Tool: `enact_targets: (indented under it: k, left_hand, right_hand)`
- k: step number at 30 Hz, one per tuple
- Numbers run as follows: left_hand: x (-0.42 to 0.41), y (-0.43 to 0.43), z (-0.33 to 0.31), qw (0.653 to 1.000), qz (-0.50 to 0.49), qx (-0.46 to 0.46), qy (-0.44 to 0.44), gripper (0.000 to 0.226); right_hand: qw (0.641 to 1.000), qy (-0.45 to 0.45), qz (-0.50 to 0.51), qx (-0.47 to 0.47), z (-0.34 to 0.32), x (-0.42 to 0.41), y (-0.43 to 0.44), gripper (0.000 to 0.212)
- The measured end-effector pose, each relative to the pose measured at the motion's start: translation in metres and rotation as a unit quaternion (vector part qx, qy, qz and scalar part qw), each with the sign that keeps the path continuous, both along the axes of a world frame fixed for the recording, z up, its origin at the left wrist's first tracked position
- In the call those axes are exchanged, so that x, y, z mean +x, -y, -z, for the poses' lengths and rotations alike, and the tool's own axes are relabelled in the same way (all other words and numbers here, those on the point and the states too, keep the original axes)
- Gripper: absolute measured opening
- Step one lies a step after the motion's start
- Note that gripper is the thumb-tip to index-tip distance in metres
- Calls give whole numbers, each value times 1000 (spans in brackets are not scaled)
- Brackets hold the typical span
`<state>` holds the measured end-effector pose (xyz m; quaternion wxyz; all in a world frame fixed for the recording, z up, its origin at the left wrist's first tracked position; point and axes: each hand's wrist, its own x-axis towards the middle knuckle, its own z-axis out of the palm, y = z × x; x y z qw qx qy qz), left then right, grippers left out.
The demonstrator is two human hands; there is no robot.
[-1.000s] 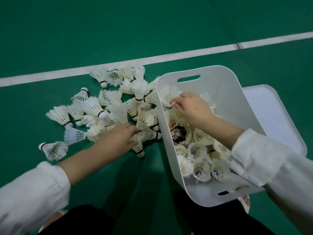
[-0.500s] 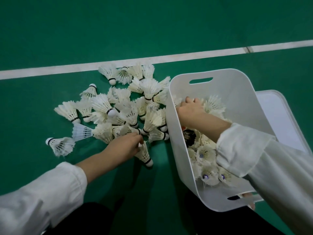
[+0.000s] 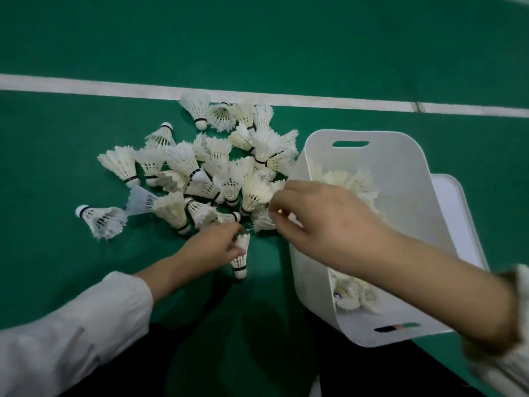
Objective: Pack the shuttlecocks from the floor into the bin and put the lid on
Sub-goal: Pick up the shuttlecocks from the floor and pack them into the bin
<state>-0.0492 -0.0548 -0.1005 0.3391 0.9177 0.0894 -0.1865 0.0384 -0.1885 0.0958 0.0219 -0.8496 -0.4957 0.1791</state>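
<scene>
Reaching with the left hand (image 3: 217, 247) to the near edge of the pile of shuttlecocks (image 3: 200, 173) on the green floor (image 3: 86, 282), and narrowing its grip on the feather skirt of a single shuttlecock (image 3: 241, 259), cork end pointing back toward the body. Stretching the right hand (image 3: 323, 222) across the left wall of the white bin (image 3: 400, 173), fingers curled, tips lying against feathers at the pile's right edge. Blurring there, so not telling whether that grip is holding anything. Standing just right of the pile, the bin, mouth open toward the camera, a handle slot showing at the far end and another at the near end. Lying inside it, more shuttlecocks, some bunched along the far wall and some in the near corner. Lying flat on the floor at the bin's right side, partly hidden by it, the white lid (image 3: 458, 213), not on the bin. Running across the floor just beyond the pile, a white line (image 3: 114, 88). Wearing a white sleeve (image 3: 71, 333) on the left arm.
</scene>
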Motion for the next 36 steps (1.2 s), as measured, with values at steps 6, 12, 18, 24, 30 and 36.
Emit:
enact_targets:
  k: [6,12,18,24,30,36]
  left_hand:
    - [-23,-5,9,1000,0,18,-6,17]
    - [-56,-42,-5,992,-56,-61,90,15]
    - [-85,-71,-15,985,-96,-68,129,14]
    - [-80,-111,-33,939,-269,-6,212,23]
    - [-52,-110,-7,981,-155,68,97,39]
    - [-57,-106,-12,974,-193,14,116,10]
  right_hand:
    - [992,-94,33,-81,104,-26,-46,24]
    - [975,-198,87,-41,139,-43,-65,26]
    - [964,-259,62,-13,151,-60,-71,30]
    - [978,-172,100,54,171,-73,-73,16]
    - [982,-154,106,25,178,-79,-73,18]
    - [987,-134,91,-9,174,-82,-74,23]
